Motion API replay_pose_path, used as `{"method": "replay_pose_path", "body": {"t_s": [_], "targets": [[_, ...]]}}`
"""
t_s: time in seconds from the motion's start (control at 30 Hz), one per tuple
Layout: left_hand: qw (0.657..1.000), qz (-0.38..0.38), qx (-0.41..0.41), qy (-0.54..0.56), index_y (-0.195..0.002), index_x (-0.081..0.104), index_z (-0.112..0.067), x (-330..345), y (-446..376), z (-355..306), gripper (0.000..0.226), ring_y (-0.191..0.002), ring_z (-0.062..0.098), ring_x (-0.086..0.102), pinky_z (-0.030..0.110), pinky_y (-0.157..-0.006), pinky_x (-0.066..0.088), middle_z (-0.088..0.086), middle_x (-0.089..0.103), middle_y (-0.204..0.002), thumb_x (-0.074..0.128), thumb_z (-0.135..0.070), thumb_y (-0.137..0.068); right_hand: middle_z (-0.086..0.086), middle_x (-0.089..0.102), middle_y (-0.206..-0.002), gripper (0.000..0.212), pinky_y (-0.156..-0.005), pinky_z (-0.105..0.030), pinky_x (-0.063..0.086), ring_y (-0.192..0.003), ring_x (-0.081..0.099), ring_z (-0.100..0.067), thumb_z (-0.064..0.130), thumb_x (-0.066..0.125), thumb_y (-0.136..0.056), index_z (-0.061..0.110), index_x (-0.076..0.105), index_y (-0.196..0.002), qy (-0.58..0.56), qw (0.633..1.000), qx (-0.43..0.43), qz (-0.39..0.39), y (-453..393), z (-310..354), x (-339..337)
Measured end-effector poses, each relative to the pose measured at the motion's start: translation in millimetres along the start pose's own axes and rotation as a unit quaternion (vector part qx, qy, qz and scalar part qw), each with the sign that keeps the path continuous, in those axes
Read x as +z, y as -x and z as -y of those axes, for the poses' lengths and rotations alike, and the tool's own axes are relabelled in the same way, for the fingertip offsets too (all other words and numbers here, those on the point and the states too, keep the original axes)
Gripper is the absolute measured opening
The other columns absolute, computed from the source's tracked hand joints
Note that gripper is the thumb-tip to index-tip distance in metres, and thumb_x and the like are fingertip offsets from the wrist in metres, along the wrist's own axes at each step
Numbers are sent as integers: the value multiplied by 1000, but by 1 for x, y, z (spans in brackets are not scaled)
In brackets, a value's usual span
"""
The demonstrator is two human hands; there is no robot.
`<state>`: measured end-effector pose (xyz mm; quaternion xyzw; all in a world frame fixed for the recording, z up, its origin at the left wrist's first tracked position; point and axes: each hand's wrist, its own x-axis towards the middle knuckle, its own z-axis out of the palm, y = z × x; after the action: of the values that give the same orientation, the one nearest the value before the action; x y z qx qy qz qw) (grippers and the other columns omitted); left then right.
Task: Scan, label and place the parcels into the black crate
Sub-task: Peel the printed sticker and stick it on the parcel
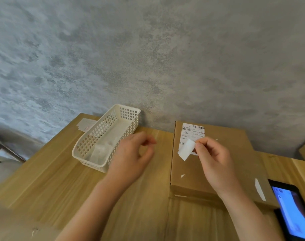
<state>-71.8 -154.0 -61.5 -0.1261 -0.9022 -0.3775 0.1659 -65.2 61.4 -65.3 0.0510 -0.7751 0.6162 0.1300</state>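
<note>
One parcel (216, 164), a flat brown carton, lies on the wooden table (49, 180) at about three o'clock from the middle of the bench, its far end near the grey wall, with a printed shipping label (192, 132) stuck near its twelve-o'clock end. By the look of things the labelling step is in hand: the right hand (216, 162) hovers over the carton and pinches a small white sticker (186, 149) between thumb and forefinger, the other fingers curled in, the sticker hanging loose just below the printed label. The left hand (132, 157) floats above the table at about nine o'clock from the carton, fingers loosely curled with thumb and forefinger near each other, holding nothing that I can make out, though it is a little blurred. Next, I judge, the sticker needs laying flat on a bare patch of cardboard and smoothing down, with the free hand perhaps steadying the box. At ten o'clock stands a white perforated basket (82, 145) with pale slips inside; at five o'clock a phone (294, 211) shows a lit blue screen. No black crate is in view.
</note>
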Motion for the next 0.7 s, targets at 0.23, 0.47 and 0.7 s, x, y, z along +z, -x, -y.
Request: {"method": "replay_pose_path", "body": {"t_s": [0.23,0.47,0.7], "targets": [[989,60,117,72,-86,53,-31,28,15,-67,33,-86,2,55,20,-80,42,-19,57,-82,66,-60,-79,6,61,-67,21,-62,-18,43,-65,54,-5,14,58,-97,16,65,-78,-12,999,-32,22,23,13,-13],[983,84,130,95,-88,58,-29,36,21,-73,22,-91,8,57,19,-83,42,-19,61,-91,67,-47,-79,11,62,-69,21,-67,-16,44,-70,55,-3,18,57,-94,24,67,-76,-43,999,-20,25,42,17,-31],[977,86,85,176,-84,54,-22,44,24,-78,26,-79,6,56,12,-72,39,-18,57,-79,74,-37,-78,2,75,-92,20,-82,-18,50,-93,68,-10,25,55,-97,20,74,-93,-54,996,-17,66,55,19,-42]]}}
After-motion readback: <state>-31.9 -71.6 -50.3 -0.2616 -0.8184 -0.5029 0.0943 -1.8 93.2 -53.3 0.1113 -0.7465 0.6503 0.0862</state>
